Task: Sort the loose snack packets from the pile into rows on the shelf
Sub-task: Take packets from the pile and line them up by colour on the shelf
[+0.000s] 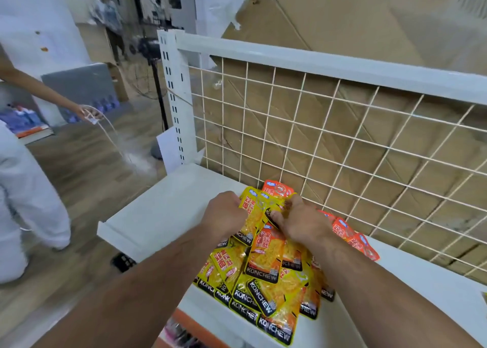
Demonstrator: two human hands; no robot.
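Note:
A pile of yellow and orange snack packets marked KONCHEW lies on the white shelf, against the wire grid back. My left hand grips a bunch of yellow packets at the pile's far end. My right hand pinches the same bunch from the right, thumb on top. An orange packet stands behind the bunch, leaning on the grid. More orange packets lie to the right of my right wrist.
The white wire grid backs the shelf, with cardboard behind it. A slotted white post stands at the shelf's left corner. A person in white stands at the left on the wooden floor, and a fan stand is beyond.

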